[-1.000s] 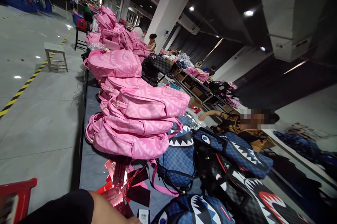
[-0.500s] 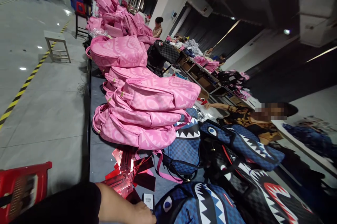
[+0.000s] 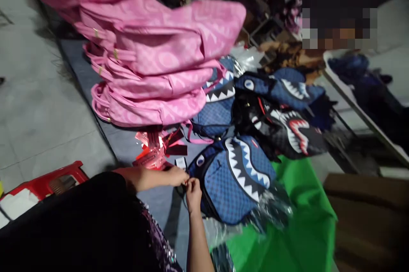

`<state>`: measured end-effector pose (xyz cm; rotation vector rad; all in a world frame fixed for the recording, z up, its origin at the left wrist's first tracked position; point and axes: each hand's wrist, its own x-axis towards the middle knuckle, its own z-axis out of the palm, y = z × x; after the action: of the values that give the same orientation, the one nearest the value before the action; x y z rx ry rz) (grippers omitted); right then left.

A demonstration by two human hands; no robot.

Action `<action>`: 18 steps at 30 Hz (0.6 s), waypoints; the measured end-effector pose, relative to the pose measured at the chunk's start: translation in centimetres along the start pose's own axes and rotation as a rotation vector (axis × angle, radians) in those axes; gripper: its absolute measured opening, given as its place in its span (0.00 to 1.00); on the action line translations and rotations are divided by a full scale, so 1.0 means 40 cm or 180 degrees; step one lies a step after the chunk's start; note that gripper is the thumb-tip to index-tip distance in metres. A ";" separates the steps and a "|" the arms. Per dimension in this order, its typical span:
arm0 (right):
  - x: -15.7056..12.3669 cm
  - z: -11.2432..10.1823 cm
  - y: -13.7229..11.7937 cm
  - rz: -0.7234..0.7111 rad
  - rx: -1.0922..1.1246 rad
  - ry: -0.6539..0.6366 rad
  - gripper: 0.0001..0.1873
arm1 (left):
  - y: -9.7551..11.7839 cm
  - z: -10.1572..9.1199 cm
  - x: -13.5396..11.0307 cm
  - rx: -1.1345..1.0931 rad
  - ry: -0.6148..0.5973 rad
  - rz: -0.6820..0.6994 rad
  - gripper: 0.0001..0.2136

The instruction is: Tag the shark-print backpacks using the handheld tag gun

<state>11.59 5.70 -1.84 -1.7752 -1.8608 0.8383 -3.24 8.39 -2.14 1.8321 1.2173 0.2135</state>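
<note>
A blue checked backpack (image 3: 236,178) with a white-toothed shark mouth and an eye lies on the table. At its near left edge, my left hand (image 3: 177,176) and my right hand (image 3: 194,195) meet with their fingertips pinched together. What they pinch is too small and blurred to name; a speck of red shows there. Just beyond my left hand is a black hang tag with a white barcode label (image 3: 180,162). Red and dark tags (image 3: 153,153) lie in a loose heap farther up the table.
Pink backpacks (image 3: 153,97) are stacked beyond the tags. More blue backpacks (image 3: 220,114) and a black shark backpack (image 3: 284,131) lie to the right. Clear plastic bags (image 3: 271,208) rest on a green sheet (image 3: 306,204). A red stool (image 3: 64,178) stands left; another person's patterned sleeve (image 3: 284,55) shows across the table.
My view has swung down toward the near table. My right hand has come into view and joined my left hand at the blue backpack's edge. The green sheet now shows.
</note>
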 end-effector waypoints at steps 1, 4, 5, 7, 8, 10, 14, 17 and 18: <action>0.002 0.006 0.011 0.0074 0.0014 0.0002 0.15 | -0.009 0.005 0.005 0.0107 -0.0032 0.0007 0.15; 0.003 0.012 0.035 0.0209 0.0057 0.0018 0.13 | -0.026 0.011 0.015 0.0339 -0.0172 0.0161 0.08; 0.001 0.012 0.038 0.0219 0.0071 0.0014 0.12 | -0.027 0.010 0.015 0.0388 -0.0228 0.0194 0.07; -0.005 0.013 0.039 0.0212 0.0090 -0.0002 0.12 | -0.025 0.006 0.012 0.0465 -0.0250 0.0205 0.06; -0.008 0.013 0.039 0.0210 0.0095 -0.0004 0.13 | -0.022 0.004 0.010 0.0499 -0.0211 0.0191 0.06; -0.013 0.015 0.039 0.0227 0.0098 0.0007 0.12 | -0.017 0.001 0.010 0.0544 -0.0131 0.0172 0.08; -0.016 0.022 0.047 0.0301 0.0096 0.0010 0.11 | -0.015 0.002 0.016 0.0586 -0.0303 0.0234 0.06; -0.018 0.025 0.054 0.0324 0.0083 0.0020 0.10 | -0.016 0.005 0.023 0.0641 -0.0296 0.0272 0.09; -0.019 0.025 0.056 0.0326 0.0077 0.0028 0.10 | -0.016 0.005 0.025 0.0655 -0.0276 0.0288 0.10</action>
<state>12.59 4.81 -4.03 -1.8694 -1.7594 0.8849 -3.03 9.14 -3.06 2.0546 1.1314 0.0598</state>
